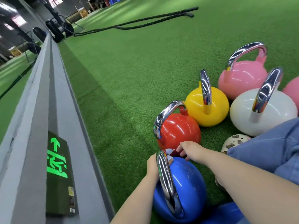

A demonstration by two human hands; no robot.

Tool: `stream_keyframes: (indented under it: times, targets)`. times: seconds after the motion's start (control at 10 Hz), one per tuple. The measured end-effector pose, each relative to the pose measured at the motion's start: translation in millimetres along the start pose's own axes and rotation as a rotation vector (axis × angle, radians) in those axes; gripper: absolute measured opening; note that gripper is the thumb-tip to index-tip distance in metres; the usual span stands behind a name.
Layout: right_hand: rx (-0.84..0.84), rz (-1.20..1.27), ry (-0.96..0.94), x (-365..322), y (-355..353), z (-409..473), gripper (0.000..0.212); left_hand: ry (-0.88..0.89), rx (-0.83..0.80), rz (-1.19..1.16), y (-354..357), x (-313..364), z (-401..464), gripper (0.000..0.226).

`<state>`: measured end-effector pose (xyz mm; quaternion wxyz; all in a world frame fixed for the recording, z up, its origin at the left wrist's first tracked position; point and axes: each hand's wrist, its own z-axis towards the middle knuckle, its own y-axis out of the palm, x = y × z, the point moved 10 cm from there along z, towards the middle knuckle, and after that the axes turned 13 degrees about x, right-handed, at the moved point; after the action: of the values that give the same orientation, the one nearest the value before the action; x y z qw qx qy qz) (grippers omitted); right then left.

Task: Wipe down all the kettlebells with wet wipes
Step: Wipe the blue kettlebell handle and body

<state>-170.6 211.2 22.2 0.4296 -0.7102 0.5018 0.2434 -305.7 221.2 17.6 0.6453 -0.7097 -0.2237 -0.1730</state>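
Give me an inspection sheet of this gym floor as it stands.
Surface: green artificial turf, beside a grey ledge.
Job's things: glossy kettlebells with chrome handles: blue nearest, then red, yellow, white, pink; a white wet wipe at the blue one's handle.
Clutter: cream clog with charms.
Hands: left hand behind the blue handle, grip hidden; right hand reaching to the wipe, fingers loosely bent.
Cables: black battle ropes lying on the turf.
Surroundings: lit green exit sign, black weight plates, wooden boxes.
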Motion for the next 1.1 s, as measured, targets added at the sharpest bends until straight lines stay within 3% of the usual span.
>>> stream_keyframes:
  times: [0.1,0.2,0.3,0.4,0.6,0.7,0.8,0.9,1.0,1.1]
  targets:
    - [0.0,0.039,0.053,-1.9,-1.5,-7.0,0.029,-0.064,-0.043,-0.189,3.4,-16.4,10.4,0.026]
    - [0.008,0.071,0.058,-4.4,-2.8,-7.9,0.027,-0.065,-0.094,-0.19,-9.0,-19.9,10.1,0.017]
    - [0.009,0.063,0.07,-5.4,-1.2,-8.5,0.028,-0.01,-0.043,-0.1,-26.2,-23.9,21.3,0.052]
    - [0.01,0.043,0.073,-6.7,2.0,-8.6,0.027,0.107,-0.077,-0.09,-44.7,2.8,12.4,0.031]
    - [-0.015,0.091,0.113,-12.7,4.6,-9.8,0.026,0.543,-0.125,0.09,-53.6,51.8,-13.2,0.031]
    - [-0.04,0.065,0.1,-15.9,8.3,-10.3,0.02,0.677,-0.129,0.133,-54.6,62.1,-23.8,0.027]
    - [-0.066,0.004,-0.049,-29.2,11.7,-17.7,0.006,0.785,-0.114,0.173,-56.6,64.3,-29.6,0.036]
    - [-0.075,-0.04,-0.107,-31.7,14.3,-25.9,0.01,0.8,0.067,0.26,-60.7,56.8,-27.4,0.041]
    - [-0.036,-0.089,-0.133,-32.3,7.8,-24.3,0.008,0.542,0.213,0.107,-79.2,49.9,-32.6,0.034]
    - [0.013,-0.14,-0.177,-34.3,-4.2,-24.4,0.009,0.459,0.253,0.068,-68.7,39.3,-56.1,0.042]
